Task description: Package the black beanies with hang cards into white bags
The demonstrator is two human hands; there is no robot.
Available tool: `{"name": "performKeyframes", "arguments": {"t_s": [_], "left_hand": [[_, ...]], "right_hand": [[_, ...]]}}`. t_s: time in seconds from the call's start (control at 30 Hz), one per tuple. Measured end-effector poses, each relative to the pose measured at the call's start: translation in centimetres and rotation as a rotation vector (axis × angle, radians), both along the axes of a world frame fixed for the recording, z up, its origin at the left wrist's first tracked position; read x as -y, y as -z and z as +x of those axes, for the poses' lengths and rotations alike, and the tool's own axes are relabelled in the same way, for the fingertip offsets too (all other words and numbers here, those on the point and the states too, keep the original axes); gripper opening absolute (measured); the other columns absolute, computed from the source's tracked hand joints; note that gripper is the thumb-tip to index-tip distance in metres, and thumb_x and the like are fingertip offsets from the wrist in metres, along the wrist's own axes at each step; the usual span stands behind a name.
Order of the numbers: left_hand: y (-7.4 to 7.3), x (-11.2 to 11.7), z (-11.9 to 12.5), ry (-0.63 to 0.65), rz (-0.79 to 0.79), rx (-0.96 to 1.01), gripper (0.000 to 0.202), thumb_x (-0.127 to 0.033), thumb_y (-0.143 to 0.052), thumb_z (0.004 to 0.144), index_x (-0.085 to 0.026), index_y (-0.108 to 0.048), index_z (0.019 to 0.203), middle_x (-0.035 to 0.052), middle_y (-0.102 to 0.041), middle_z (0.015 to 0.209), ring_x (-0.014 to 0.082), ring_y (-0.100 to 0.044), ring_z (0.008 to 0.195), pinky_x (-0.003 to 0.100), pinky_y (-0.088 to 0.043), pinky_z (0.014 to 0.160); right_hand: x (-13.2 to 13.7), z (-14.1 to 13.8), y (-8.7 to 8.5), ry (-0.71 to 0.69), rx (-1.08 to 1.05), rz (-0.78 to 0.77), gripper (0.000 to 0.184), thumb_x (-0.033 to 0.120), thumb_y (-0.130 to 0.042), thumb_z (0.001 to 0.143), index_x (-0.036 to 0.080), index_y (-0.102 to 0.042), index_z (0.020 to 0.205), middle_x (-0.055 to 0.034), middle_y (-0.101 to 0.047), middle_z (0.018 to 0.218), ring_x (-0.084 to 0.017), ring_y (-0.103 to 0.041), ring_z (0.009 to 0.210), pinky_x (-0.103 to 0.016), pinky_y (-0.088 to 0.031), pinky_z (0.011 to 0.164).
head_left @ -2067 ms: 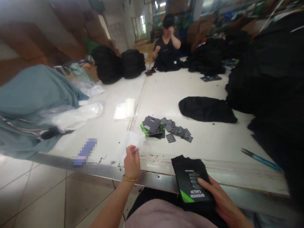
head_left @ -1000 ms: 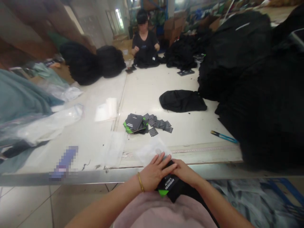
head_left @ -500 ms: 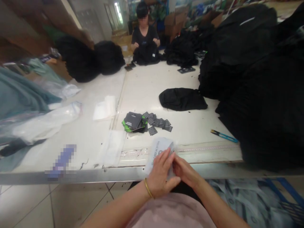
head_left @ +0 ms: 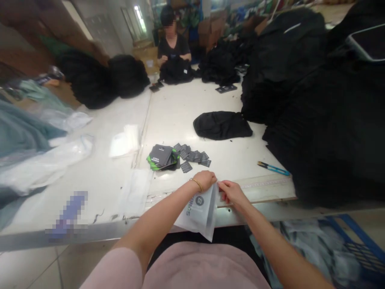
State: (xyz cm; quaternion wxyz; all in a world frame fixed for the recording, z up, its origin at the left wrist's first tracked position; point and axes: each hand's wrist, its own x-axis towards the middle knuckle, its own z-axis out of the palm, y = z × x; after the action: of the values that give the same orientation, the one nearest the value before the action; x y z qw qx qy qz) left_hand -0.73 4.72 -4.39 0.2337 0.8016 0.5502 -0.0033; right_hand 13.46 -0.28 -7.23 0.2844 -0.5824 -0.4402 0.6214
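Observation:
A whitish translucent plastic bag [head_left: 197, 214] with dark printing hangs tilted over the table's front edge. My left hand [head_left: 205, 180], with a gold bangle at the wrist, is closed on the bag's upper edge. Close beside it, my right hand [head_left: 233, 193] pinches the same edge at its right corner. What lies inside the bag I cannot make out. Just beyond my hands are a stack of black and green cards [head_left: 162, 156] and a scatter of small dark tags [head_left: 192, 154]. Farther back a folded black garment [head_left: 222, 125] lies flat.
Blue thread snips [head_left: 273, 167] lie at the right, beside a large heap of black garments [head_left: 288, 92]. White sheets [head_left: 124, 141] and clear plastic bags [head_left: 51, 156] are on the left. Across the table a person [head_left: 173, 46] handles black cloth. A blue crate [head_left: 355, 245] stands below right.
My hands have gone from lying against the bag to gripping its edge, and the bag has turned, its lower corner now nearer my body. The view has shifted slightly right.

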Motion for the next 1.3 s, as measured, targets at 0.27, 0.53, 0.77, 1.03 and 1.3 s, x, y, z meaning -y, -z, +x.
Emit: {"name": "performKeyframes", "arguments": {"t_s": [0.27, 0.53, 0.77, 1.03, 1.3], "left_hand": [[-2.0, -0.2, -1.9, 0.111, -0.062, 0.076, 0.025, -0.027, -0.041, 0.086, -0.017, -0.063, 0.091, 0.0047, -0.066, 0.092, 0.0167, -0.059, 0.086, 0.024, -0.043, 0.075], [-1.1, 3.7, -2.3, 0.230, -0.141, 0.082, 0.016, -0.026, -0.051, 0.077, -0.021, -0.065, 0.079, 0.0002, -0.066, 0.077, 0.0151, -0.058, 0.073, 0.022, -0.041, 0.065], [-0.4, 2.5, -5.0, -0.131, 0.068, 0.041, 0.024, -0.026, -0.041, 0.083, -0.014, -0.062, 0.082, 0.0073, -0.064, 0.086, 0.0182, -0.057, 0.083, 0.028, -0.041, 0.074], [-3.7, 4.8, 1.7, -0.142, 0.247, 0.294, 0.021, -0.028, -0.041, 0.086, -0.017, -0.059, 0.088, 0.0036, -0.062, 0.085, 0.0164, -0.056, 0.083, 0.029, -0.042, 0.077], [-3.0, 7.5, -1.2, -0.134, 0.357, 0.399, 0.021, -0.030, -0.044, 0.085, -0.020, -0.055, 0.098, 0.0044, -0.060, 0.101, 0.0192, -0.053, 0.097, 0.037, -0.043, 0.089]], "right_hand": [[10.7, -1.8, 1.3, -0.150, -0.052, -0.126, 0.027, 0.042, -0.054, 0.072, 0.019, -0.056, 0.057, 0.0064, -0.046, 0.033, -0.008, -0.038, 0.027, -0.019, -0.027, 0.028], [2.7, -1.4, 0.3, -0.021, -0.060, -0.036, 0.026, 0.040, -0.052, 0.071, 0.017, -0.052, 0.058, 0.0022, -0.057, 0.049, -0.006, -0.044, 0.033, -0.018, -0.031, 0.030], [7.6, -4.5, 0.0, -0.225, -0.105, -0.112, 0.023, 0.034, -0.054, 0.070, 0.019, -0.048, 0.053, 0.0059, -0.048, 0.039, -0.007, -0.041, 0.028, -0.018, -0.027, 0.026], [7.6, -0.3, -1.5, 0.043, -0.178, 0.202, 0.035, 0.036, -0.059, 0.074, 0.021, -0.054, 0.105, -0.0030, -0.064, 0.104, -0.018, -0.057, 0.097, -0.029, -0.048, 0.080], [13.3, 19.9, -0.3, 0.256, -0.329, -0.305, 0.032, 0.027, -0.069, 0.066, 0.013, -0.062, 0.094, -0.0088, -0.070, 0.080, -0.022, -0.066, 0.071, -0.037, -0.050, 0.070]]}}
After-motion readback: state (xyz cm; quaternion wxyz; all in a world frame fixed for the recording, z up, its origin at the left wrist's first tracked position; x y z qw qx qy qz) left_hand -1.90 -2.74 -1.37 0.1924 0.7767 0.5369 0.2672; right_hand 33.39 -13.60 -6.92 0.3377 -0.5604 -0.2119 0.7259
